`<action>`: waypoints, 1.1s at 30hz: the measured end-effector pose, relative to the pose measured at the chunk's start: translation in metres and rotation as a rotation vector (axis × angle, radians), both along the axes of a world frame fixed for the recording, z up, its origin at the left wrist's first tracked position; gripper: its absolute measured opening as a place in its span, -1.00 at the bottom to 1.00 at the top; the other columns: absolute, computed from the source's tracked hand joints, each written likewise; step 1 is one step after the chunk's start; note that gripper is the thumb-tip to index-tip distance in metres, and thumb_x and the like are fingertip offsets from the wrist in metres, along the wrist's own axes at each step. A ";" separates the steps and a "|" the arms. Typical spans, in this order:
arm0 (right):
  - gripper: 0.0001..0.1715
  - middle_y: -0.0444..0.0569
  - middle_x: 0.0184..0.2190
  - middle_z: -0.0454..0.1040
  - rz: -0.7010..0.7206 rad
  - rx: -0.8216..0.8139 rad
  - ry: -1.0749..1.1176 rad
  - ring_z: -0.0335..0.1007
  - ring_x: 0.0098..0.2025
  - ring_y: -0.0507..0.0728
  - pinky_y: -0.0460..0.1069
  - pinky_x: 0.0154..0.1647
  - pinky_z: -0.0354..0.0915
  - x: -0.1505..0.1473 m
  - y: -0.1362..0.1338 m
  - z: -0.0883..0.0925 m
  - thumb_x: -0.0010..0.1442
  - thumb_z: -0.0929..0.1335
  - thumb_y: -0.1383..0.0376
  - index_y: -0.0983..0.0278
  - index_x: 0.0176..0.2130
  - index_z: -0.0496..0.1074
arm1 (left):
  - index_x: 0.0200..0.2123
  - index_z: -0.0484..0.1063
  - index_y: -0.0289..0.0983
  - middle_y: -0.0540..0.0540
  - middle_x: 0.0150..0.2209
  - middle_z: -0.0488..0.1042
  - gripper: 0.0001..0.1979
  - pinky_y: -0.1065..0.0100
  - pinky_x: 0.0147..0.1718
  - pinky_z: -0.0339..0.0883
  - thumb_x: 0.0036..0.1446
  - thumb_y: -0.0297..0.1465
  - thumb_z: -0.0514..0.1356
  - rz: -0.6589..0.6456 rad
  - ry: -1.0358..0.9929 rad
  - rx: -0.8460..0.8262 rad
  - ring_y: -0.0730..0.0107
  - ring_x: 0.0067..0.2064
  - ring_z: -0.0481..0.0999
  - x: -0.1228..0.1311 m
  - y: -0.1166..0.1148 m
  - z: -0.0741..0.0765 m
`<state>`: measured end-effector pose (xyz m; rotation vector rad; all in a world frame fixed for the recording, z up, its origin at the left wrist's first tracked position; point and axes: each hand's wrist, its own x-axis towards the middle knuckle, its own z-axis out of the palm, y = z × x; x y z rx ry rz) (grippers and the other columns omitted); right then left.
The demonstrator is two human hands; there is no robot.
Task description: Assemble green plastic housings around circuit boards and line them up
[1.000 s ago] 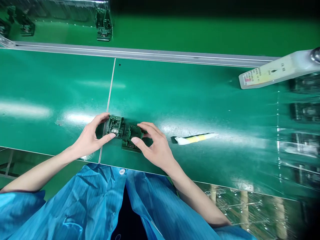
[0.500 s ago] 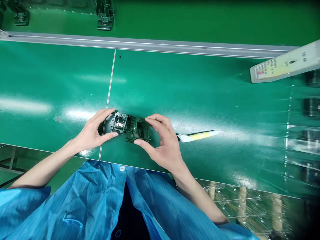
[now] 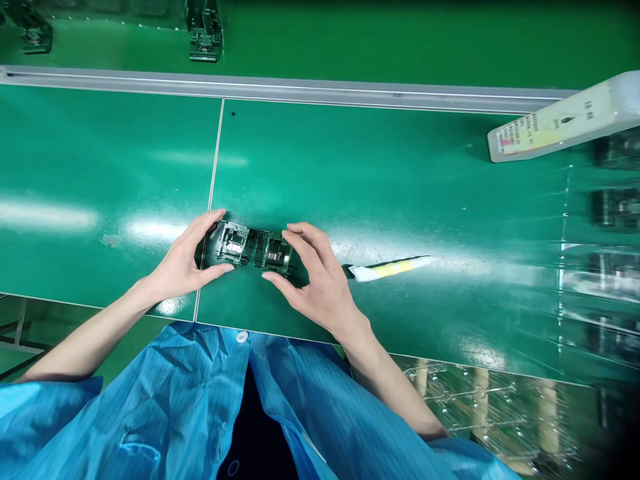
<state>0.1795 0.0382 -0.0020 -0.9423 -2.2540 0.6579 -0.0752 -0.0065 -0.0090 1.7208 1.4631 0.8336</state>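
Two small electronic assemblies with circuit boards lie side by side on the green bench, joined or touching at the middle; I cannot tell which. My left hand (image 3: 187,257) grips the left circuit board (image 3: 233,243), fingers at its far edge and thumb at its near edge. The right circuit board (image 3: 276,251) sits between the thumb and fingers of my right hand (image 3: 317,280), which grips it from the right side. A dark tool (image 3: 393,268) with a white and yellow wrapped handle rests just right of my right hand.
A white labelled plastic bottle (image 3: 555,125) lies at the far right. Beside it, a clear tray (image 3: 566,220) holds several dark assemblies. Past the metal rail (image 3: 310,91), another dark assembly (image 3: 205,40) stands on a green surface. A seam (image 3: 216,147) crosses the bench top.
The right circuit board was tilted and dark; it now lies flatter, level with the left one. My right hand has turned it and moved slightly left. The view has shifted a little.
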 end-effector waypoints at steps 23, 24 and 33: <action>-0.70 0.21 -0.15 0.54 -0.161 0.207 -0.620 0.54 -0.17 0.38 0.20 -0.24 0.47 0.141 0.000 0.010 0.31 0.32 0.34 0.28 0.03 0.42 | 0.38 0.02 -0.16 -0.25 0.25 0.38 -0.13 -0.22 0.30 0.19 0.12 -0.08 0.33 -0.181 0.409 0.424 -0.08 0.36 0.25 0.012 0.006 0.045; -0.80 0.18 -0.23 0.54 -0.153 0.209 -0.627 0.53 -0.25 0.33 0.17 -0.29 0.47 0.139 0.000 0.011 0.31 0.32 0.34 0.27 -0.05 0.43 | 0.37 0.04 -0.17 -0.25 0.22 0.42 -0.14 -0.25 0.30 0.16 0.12 -0.05 0.32 -0.205 0.420 0.443 -0.09 0.36 0.25 0.017 0.010 0.046; -0.86 -0.01 -0.33 0.57 0.009 0.047 -0.364 0.52 -0.43 0.07 -0.06 -0.40 0.45 0.092 -0.008 0.029 0.33 0.32 0.43 0.28 -0.10 0.38 | 0.20 0.28 -0.32 -0.22 0.12 0.51 -0.41 -0.38 0.32 0.04 0.21 -0.13 0.26 -0.370 0.531 0.393 -0.12 0.30 0.33 0.043 0.026 0.044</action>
